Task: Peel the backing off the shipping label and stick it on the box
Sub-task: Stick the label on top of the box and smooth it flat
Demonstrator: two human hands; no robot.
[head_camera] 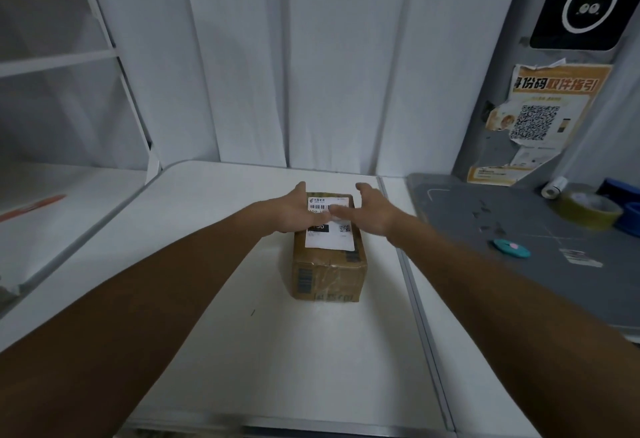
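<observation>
Head view: we see a white tabletop (242,351) against white wall panels, grey mat (519,229) to the right. Brown taped cardboard box (329,271) sits mid-table, wide margins all round. White barcode-and-QR shipping label (330,240) lies on its top, "150" readable. Left hand (294,210) and right hand (372,210) both splayed flat, gripping nothing, thumbs on the label.

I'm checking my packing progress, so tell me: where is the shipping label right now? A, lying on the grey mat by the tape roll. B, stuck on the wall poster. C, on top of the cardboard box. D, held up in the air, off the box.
C: the shipping label lies flat on top of the cardboard box, with the left hand and right hand over its far end.
</observation>
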